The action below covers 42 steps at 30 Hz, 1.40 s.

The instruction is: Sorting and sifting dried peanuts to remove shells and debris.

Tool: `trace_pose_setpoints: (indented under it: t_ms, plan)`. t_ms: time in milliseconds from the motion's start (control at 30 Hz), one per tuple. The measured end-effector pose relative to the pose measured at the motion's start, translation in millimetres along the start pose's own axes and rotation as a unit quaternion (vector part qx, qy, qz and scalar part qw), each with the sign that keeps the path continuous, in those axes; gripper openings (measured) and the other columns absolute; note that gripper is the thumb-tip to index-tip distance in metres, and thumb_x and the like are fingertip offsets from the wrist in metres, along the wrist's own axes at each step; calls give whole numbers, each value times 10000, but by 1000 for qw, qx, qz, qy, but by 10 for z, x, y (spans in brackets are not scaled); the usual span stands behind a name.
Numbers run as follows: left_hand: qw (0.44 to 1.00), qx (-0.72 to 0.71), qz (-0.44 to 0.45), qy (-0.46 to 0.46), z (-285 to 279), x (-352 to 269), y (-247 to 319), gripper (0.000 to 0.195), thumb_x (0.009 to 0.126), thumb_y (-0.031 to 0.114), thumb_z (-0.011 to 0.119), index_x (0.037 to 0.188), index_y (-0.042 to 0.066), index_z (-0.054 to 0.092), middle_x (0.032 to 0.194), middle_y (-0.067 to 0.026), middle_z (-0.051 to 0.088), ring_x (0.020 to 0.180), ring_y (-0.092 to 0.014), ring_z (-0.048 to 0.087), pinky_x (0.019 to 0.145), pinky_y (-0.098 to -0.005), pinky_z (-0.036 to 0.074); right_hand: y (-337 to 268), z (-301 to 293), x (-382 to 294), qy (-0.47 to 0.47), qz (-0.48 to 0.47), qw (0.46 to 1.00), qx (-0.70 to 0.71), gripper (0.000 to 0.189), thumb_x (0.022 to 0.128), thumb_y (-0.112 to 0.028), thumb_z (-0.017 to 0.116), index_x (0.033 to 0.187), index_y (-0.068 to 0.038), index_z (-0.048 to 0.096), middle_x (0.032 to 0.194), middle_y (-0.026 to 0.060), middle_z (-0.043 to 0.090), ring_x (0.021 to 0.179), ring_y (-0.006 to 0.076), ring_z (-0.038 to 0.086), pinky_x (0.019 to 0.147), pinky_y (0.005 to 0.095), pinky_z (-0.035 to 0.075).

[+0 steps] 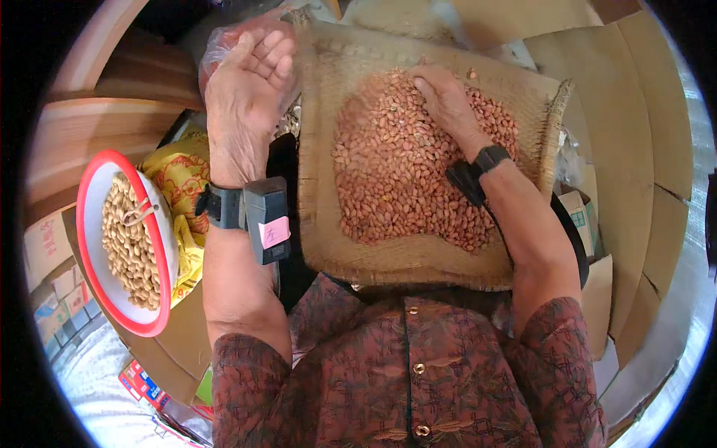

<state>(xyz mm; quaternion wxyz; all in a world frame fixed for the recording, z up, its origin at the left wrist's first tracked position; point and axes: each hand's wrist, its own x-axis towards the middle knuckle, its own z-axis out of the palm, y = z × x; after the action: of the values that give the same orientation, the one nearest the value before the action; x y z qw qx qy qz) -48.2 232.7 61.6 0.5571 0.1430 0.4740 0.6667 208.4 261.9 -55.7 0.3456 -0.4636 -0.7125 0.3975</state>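
A woven basket tray (409, 263) lies across my lap, covered in its middle by a wide heap of shelled, red-skinned peanuts (392, 185). My right hand (442, 98) rests on the far part of this heap with its fingers bent down. What is under those fingers is hidden. Raised left of the tray, my left hand (252, 73) has its palm turned up, its fingers loosely curled and nothing visible in it. Just behind it sits a clear plastic bag (215, 50) with reddish contents, mostly hidden by the hand.
To the left, a white bowl with a red rim (84, 241) holds unshelled peanuts (131, 246). It stands by a yellow printed sack (182, 168). Cardboard sheets (610, 112) rise on the right. A wooden furniture panel (112, 123) borders the upper left.
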Motion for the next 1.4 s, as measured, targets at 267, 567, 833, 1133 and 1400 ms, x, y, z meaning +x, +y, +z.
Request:
trace_pose_setpoints:
  t_ms: [267,567,833,1133,1400]
  plan:
    - [998,-39,-17,-40,-140,318,75,220,888,161,483,1007,-23,506,983,-128,586,890,-214,580,778,-311,478,53,310,290,-53,-233,912,-333,248,844,-161,493,1061,-50,538,1089,156,503,1050,341,433,909,391,355]
    - [995,-67,-19,-77,-347,425,162,188,888,141,474,981,-19,509,978,-141,589,898,-227,584,774,-322,484,-360,575,-279,-123,-162,953,-224,242,808,-204,545,1023,-98,577,1100,76,494,1031,283,415,879,396,327]
    - [986,-166,-14,-28,-630,673,342,174,894,115,443,973,-29,501,962,-158,588,888,-255,583,745,-354,495,-505,342,-869,-197,-204,949,-137,280,750,-126,612,1027,-107,576,1089,74,505,1039,297,438,892,412,331]
    - [988,-149,-4,-26,-621,663,383,178,887,95,447,982,-47,496,962,-163,581,899,-275,573,734,-362,496,-472,-210,-871,-186,-179,965,-53,199,803,-148,590,984,-73,619,1119,120,551,1074,289,480,917,392,366]
    - [993,-112,-7,-25,-424,508,333,175,881,89,457,979,-49,500,960,-166,584,909,-268,573,765,-362,488,87,-296,-205,-52,-175,947,-264,312,838,-220,546,1124,-95,537,1220,136,469,1116,349,432,952,413,344]
